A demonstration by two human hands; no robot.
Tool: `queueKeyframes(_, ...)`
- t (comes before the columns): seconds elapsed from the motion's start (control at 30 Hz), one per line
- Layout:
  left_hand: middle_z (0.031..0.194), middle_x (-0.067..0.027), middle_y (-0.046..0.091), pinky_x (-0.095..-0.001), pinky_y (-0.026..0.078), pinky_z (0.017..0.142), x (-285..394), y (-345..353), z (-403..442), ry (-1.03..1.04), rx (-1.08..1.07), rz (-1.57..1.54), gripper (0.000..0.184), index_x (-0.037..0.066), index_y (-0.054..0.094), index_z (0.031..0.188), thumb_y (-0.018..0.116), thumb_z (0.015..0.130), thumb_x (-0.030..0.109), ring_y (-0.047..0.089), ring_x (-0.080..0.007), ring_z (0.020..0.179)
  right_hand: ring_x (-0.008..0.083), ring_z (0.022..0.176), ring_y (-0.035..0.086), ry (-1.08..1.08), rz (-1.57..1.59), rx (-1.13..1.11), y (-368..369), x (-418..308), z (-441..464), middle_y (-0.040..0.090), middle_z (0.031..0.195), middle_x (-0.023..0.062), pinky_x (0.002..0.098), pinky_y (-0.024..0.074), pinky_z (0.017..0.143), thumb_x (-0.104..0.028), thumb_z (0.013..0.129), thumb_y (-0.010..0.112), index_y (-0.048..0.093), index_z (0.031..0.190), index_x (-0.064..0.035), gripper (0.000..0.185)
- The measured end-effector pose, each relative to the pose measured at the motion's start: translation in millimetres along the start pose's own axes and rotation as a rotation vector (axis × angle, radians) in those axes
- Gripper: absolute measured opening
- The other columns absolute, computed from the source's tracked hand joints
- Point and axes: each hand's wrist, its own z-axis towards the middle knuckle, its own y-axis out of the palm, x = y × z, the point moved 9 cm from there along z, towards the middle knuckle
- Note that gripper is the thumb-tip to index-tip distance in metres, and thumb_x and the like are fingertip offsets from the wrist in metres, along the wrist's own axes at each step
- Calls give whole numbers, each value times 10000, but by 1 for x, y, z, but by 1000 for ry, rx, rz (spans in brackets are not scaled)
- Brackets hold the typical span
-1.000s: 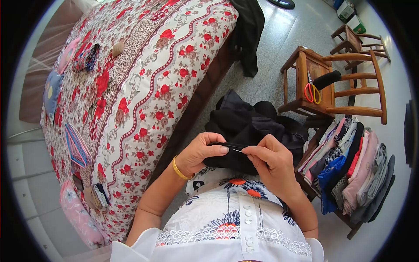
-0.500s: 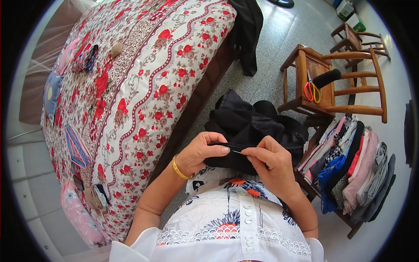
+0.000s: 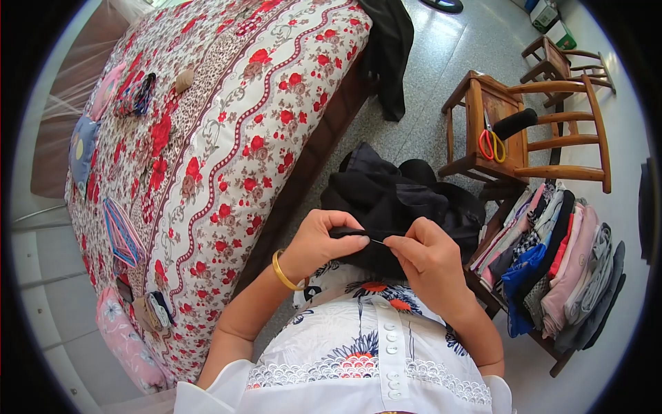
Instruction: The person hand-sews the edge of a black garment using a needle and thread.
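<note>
Background boxes (image 3: 544,16) hide their contents; left grip (image 3: 312,243) pinches black cloth (image 3: 383,261), right grip (image 3: 434,259) a needle (image 3: 377,241).

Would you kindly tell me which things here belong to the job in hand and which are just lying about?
Part of the job:
needle, in the right hand
black cloth, in the left hand
scissors and black roll on the chair, probably

Lying about:
folded clothes
pink pillow
blue pillow
</note>
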Motion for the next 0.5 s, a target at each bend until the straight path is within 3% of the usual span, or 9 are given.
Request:
queueKeyframes(0.13, 620, -4, 585, -169, 374, 486, 24, 10, -8, 206, 96, 301, 86, 7, 617, 711, 669, 675, 66, 492, -38, 548, 207, 606, 473, -48, -166, 4, 3, -10, -2, 399, 643, 71, 304, 407, 488, 13, 636, 583, 578, 805, -29, 175)
queueKeyframes(0.23, 594, -60, 584, -229, 374, 466, 60, 27, -21, 643, 177, 591, 105, 25, 627, 710, 670, 615, 36, 498, -119, 512, 202, 607, 476, -40, -140, 51, 1, -8, -4, 406, 657, 73, 299, 409, 489, 16, 638, 583, 564, 830, -23, 197)
queueKeyframes(0.3, 593, -56, 583, -236, 377, 480, 66, 28, -23, 700, 206, 622, 120, 28, 629, 712, 667, 597, 28, 497, -133, 513, 194, 602, 481, -25, -110, 81, -4, -8, -4, 417, 665, 74, 293, 411, 489, 18, 643, 592, 560, 837, -20, 201)
queueKeyframes(0.37, 592, -52, 583, -243, 380, 493, 70, 28, -25, 756, 239, 653, 138, 31, 631, 713, 664, 580, 20, 497, -146, 514, 161, 575, 495, 168, 247, 11, -5, 4, -5, 470, 723, 77, 264, 413, 492, 17, 668, 611, 557, 865, -17, 207)
queueKeyframes(0.5, 576, -43, 558, -265, 382, 520, 72, 35, -31, 840, 194, 745, 198, 59, 625, 731, 670, 541, 21, 498, -168, 506, 138, 539, 502, 226, 161, 241, -42, 19, -10, 524, 774, 70, 228, 401, 501, 0, 713, 605, 581, 863, -16, 153)
